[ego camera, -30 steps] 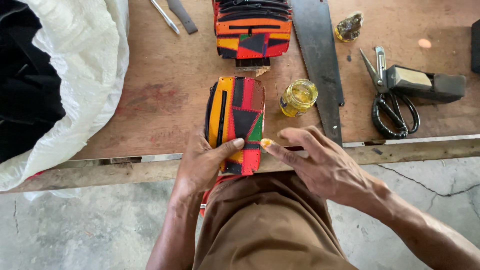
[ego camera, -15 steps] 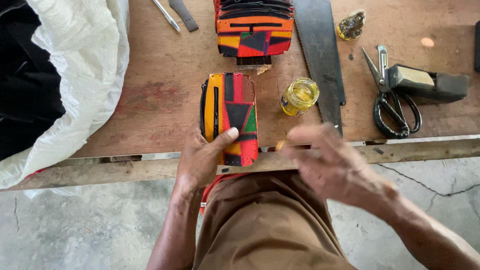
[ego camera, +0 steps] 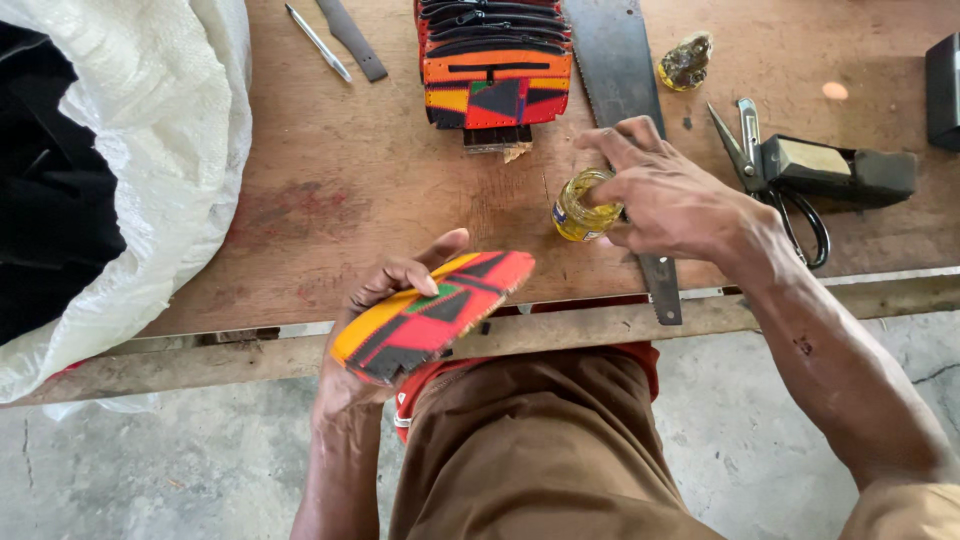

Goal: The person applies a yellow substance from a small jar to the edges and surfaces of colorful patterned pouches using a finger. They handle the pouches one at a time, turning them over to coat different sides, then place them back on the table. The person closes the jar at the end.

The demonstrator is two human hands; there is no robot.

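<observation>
I have the left hand (ego camera: 375, 330) pinching the patterned fabric sole (ego camera: 430, 315) off the counter (ego camera: 350, 190) edge, at six o'clock. My right hand (ego camera: 665, 195) has its fingers (ego camera: 625, 135) closed around the small yellow jar (ego camera: 580, 208) at three o'clock. I judge this the gluing step; next calls for a steady dip.

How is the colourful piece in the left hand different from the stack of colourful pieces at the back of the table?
The patterned piece is a single one, held in the left hand off the table's front edge; the stack is many pieces piled together, resting on the table untouched. The held piece shows its broad face, tilted; the stack shows mostly layered edges. Both share orange, red, yellow, green and black patchwork.
</observation>
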